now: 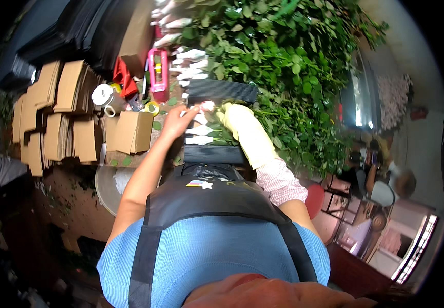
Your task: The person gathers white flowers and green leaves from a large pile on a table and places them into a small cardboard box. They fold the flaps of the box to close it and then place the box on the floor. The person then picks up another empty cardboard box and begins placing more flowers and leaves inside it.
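Note:
My bare left hand [180,120] is at the left side of a rose bud [207,106], its fingertips at or close to the bud. On the bud's right is my right hand [234,117] in a long pale yellow glove, fingers bent near the stem; its grip is partly hidden. Both hands are over black corrugated sheeting [222,90], whose nearer end [214,154] lies by the apron. Between the two ends, flower heads in white sleeves [200,131] lie in a row, stems pointing right. More sleeved heads [191,56] are stacked beyond.
A large heap of leafy stems [299,73] covers the right side. At left stand folded cardboard pieces [133,131], a white mug [110,102], a roll of yellow tape [152,108], a pink tool [158,73] and red material [125,79]. Another person [387,188] is at far right.

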A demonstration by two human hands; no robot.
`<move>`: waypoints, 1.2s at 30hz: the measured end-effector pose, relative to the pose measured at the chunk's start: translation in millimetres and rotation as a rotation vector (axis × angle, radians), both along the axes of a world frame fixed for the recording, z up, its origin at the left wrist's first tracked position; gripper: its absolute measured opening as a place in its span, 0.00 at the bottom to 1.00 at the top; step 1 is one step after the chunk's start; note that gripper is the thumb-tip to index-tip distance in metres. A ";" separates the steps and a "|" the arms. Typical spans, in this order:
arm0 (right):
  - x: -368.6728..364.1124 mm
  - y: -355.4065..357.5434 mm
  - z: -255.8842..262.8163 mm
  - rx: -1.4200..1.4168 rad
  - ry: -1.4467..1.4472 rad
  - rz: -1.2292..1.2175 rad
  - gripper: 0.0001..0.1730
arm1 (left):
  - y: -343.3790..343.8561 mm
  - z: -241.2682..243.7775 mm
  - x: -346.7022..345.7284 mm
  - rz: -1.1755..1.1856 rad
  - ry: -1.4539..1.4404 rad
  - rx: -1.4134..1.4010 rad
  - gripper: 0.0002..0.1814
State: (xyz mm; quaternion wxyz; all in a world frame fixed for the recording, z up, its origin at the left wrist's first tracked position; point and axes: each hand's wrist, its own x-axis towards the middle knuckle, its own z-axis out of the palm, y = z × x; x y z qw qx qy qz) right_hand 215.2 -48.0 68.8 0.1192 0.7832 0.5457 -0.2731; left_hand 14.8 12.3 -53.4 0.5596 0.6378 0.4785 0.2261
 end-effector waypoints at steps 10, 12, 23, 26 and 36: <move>-4.0 7.8 -15.5 -0.046 -0.067 0.047 0.27 | -18.7 28.7 -22.2 0.583 -0.461 -0.040 0.10; -1.7 8.9 10.1 -0.086 0.047 0.035 0.27 | -2.6 23.3 -50.1 0.433 -0.376 0.114 0.09; -0.5 -15.0 -39.3 0.129 -0.005 0.062 0.31 | -14.5 4.2 -31.8 0.166 -0.083 0.165 0.16; 10.3 -19.1 -37.7 0.065 0.031 0.055 0.33 | -0.4 14.5 -50.4 0.122 -0.127 0.099 0.15; -1.9 -15.0 -26.9 -0.013 -0.003 0.034 0.31 | -19.5 3.9 -21.3 0.392 -0.333 0.362 0.12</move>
